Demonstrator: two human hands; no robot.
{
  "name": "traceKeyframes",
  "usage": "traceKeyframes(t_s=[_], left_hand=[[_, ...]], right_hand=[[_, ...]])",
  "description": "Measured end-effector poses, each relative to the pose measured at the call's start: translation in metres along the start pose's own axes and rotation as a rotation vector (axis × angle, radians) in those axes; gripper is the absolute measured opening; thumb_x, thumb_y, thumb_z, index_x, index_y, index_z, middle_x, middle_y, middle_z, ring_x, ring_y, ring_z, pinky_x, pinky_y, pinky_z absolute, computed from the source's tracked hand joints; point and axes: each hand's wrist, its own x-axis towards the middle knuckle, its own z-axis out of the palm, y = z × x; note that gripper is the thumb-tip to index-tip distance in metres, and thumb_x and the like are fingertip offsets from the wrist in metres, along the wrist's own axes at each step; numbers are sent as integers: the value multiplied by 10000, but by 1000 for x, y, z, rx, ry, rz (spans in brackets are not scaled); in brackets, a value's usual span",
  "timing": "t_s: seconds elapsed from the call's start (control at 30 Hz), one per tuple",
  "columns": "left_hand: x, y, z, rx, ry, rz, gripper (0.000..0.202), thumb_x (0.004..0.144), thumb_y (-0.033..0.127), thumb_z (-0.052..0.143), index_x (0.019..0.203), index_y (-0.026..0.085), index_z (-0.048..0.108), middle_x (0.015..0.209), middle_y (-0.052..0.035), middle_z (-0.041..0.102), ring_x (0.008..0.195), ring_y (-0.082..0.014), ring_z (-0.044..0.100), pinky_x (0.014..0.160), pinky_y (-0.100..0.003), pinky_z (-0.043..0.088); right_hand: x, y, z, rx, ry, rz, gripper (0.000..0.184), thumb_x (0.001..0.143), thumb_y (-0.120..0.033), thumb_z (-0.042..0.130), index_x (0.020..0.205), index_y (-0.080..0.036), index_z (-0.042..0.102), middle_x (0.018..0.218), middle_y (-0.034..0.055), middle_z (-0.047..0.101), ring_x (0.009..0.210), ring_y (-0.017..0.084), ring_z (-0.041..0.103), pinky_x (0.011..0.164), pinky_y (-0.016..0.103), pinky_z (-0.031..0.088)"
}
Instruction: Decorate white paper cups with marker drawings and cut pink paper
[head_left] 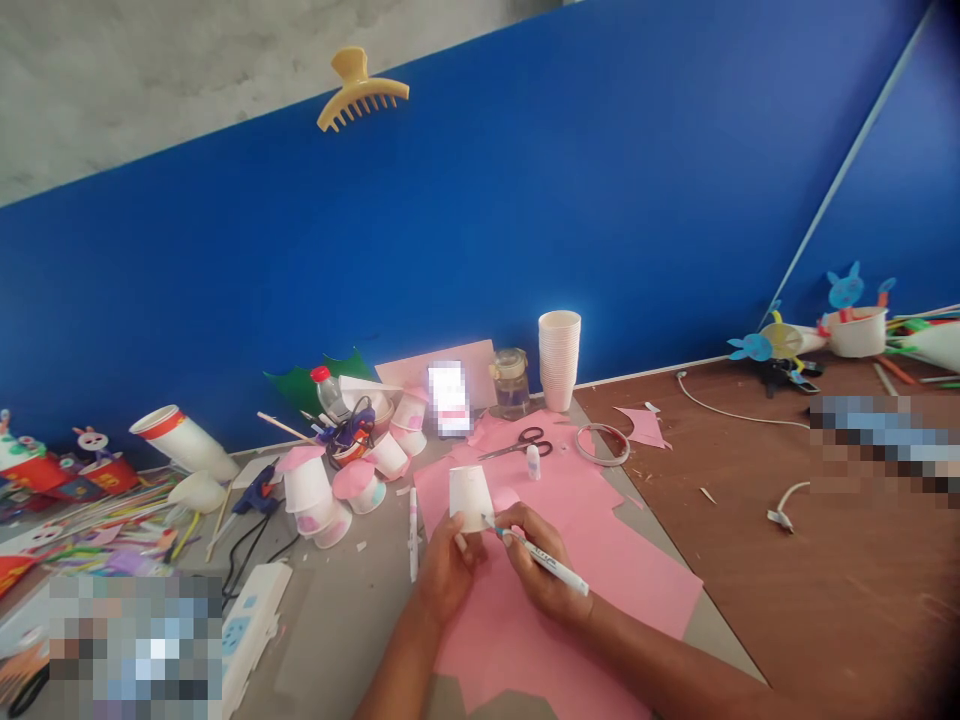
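My left hand is closed on a small white paper cup, held upside down with its narrower end up. In my right hand is a white marker pen, gripped as for writing. Its blue-tinted tip is at the lower right side of the cup; whether it touches cannot be told. Both hands are above a large sheet of pink paper. Just beyond them stand a small white bottle and a pair of dark-handled scissors. Another white pen lies left of the cup.
A tall stack of paper cups, a glass jar and a phone stand along the blue partition. Decorated cups, a glue gun and a power strip are on the left. A tape ring lies right.
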Motion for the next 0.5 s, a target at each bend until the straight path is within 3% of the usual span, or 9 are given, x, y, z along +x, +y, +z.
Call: traceKeyframes(t_s=[0.5], left_hand=[[2, -1, -2, 8, -15, -17, 269, 728, 398, 666, 660, 162, 557, 404, 56, 403, 427, -83, 360, 501, -244, 324]], right_hand=[[1, 0, 0, -8, 42, 2, 118, 911, -260, 459, 895, -211, 565, 771, 21, 578, 679, 157, 552, 620, 269, 451]])
